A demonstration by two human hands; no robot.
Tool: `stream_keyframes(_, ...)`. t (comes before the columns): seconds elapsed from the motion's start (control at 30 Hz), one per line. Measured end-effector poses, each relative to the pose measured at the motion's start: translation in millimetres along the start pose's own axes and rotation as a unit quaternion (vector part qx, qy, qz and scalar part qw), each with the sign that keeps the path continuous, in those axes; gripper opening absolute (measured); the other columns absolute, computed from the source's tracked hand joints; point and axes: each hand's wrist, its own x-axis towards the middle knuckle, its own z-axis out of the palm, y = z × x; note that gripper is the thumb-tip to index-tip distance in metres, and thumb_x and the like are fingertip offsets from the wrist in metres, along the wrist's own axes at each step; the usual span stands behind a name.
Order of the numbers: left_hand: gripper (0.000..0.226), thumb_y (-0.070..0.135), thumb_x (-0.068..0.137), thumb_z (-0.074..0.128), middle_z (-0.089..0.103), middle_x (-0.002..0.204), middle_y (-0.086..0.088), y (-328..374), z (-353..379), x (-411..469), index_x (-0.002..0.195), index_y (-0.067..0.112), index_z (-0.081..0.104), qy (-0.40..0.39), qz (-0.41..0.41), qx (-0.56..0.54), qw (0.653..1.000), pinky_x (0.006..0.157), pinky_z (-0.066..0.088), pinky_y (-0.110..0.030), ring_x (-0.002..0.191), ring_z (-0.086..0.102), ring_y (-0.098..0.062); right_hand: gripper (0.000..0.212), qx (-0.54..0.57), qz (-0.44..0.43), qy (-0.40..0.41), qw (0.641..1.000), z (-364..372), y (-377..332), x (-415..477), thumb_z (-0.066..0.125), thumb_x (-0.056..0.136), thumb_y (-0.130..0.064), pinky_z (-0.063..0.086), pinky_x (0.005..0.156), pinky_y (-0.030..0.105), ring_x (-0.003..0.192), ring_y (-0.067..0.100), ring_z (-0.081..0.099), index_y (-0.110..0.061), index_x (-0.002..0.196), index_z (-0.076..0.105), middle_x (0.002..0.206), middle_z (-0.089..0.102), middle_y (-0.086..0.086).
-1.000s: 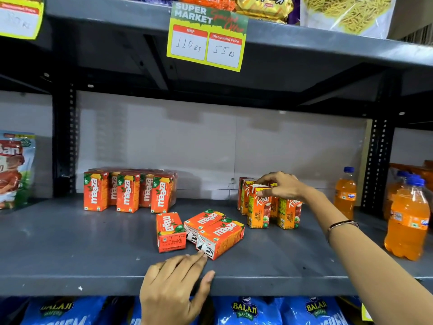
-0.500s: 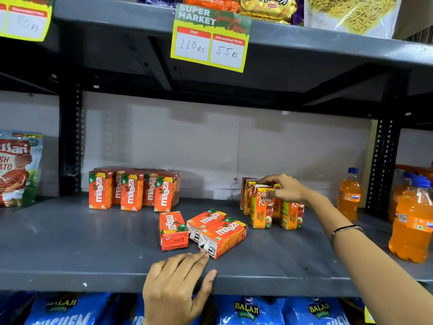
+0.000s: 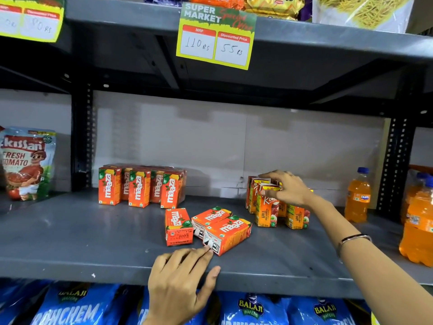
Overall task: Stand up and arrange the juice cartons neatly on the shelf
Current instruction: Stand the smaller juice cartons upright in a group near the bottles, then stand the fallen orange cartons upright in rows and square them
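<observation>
Right hand [image 3: 289, 187] rests with curled fingers on the tops of the apple cartons [image 3: 267, 207], which stand upright near the back right of the shelf [image 3: 70, 235]; whether it grips one I cannot tell. Left hand [image 3: 180, 277] lies spread flat on the shelf's front edge, its fingertips touching the nearest of three fallen Maaza cartons [image 3: 206, 228]. Standing Maaza cartons [image 3: 140, 186] already form rows at the back left, so righting and aligning these three appears to be what remains.

three toppled maaza cartons [image 3: 208, 227] between hands, left hand [image 3: 180, 280] on shelf edge [image 3: 70, 266]
</observation>
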Motion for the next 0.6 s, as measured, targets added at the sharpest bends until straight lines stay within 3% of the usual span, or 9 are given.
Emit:
stream_keyframes(0.1, 0.037, 0.041, 0.092, 0.045, 0.073, 0.093, 0.011, 0, 0, 0, 0.088, 0.020, 0.075, -0.005, 0.002, 0.000, 1.000, 0.073, 0.036, -0.024, 0.087, 0.058, -0.007, 0.060, 0.017, -0.038, 0.038, 0.998, -2, -18, -1, 0.050, 0.075, -0.053, 0.034, 0.106, 0.050, 0.129, 0.028, 0.042, -0.029, 0.131, 0.047, 0.140, 0.050, 0.002)
stream_keyframes(0.27, 0.037, 0.041, 0.093, 0.044, 0.072, 0.102, 0.010, -2, -6, -3, 0.095, 0.021, 0.075, -0.006, -0.010, 0.003, 1.000, 0.080, 0.040, -0.027, 0.099, 0.058, -0.008, 0.047, 0.051, -0.079, 0.058, 0.994, 4, -73, 0, 0.055, 0.083, -0.048, 0.035, 0.104, 0.045, 0.121, 0.022, 0.051, -0.029, 0.126, 0.052, 0.128, 0.060, -0.002)
stream_keyframes(0.4, 0.037, 0.040, 0.093, 0.042, 0.068, 0.115, 0.008, -14, -20, -16, 0.104, 0.022, 0.073, -0.018, -0.025, 0.036, 0.999, 0.088, 0.043, -0.033, 0.109, 0.057, -0.011, 0.047, 0.057, -0.040, -0.011, 0.998, 18, -125, 5, 0.052, 0.080, -0.057, 0.031, 0.102, 0.041, 0.118, 0.024, 0.055, -0.029, 0.118, 0.057, 0.119, 0.066, -0.001)
stream_keyframes(0.5, 0.039, 0.040, 0.093, 0.042, 0.064, 0.124, 0.005, -32, -33, -24, 0.113, 0.021, 0.069, -0.030, -0.030, 0.056, 0.998, 0.093, 0.043, -0.035, 0.115, 0.055, -0.014, 0.042, 0.101, -0.005, -0.057, 0.993, 34, -158, 11, 0.059, 0.074, -0.053, 0.042, 0.098, 0.038, 0.116, 0.028, 0.056, -0.025, 0.105, 0.066, 0.120, 0.065, 0.006)
stream_keyframes(0.6, 0.040, 0.040, 0.093, 0.042, 0.060, 0.129, 0.001, -49, -42, -27, 0.119, 0.020, 0.065, -0.034, -0.046, 0.063, 0.996, 0.095, 0.041, -0.036, 0.117, 0.054, -0.016, 0.054, 0.095, 0.011, -0.101, 0.990, 52, -183, 20, 0.062, 0.067, -0.054, 0.047, 0.088, 0.036, 0.110, 0.032, 0.059, -0.016, 0.106, 0.064, 0.120, 0.065, 0.011)
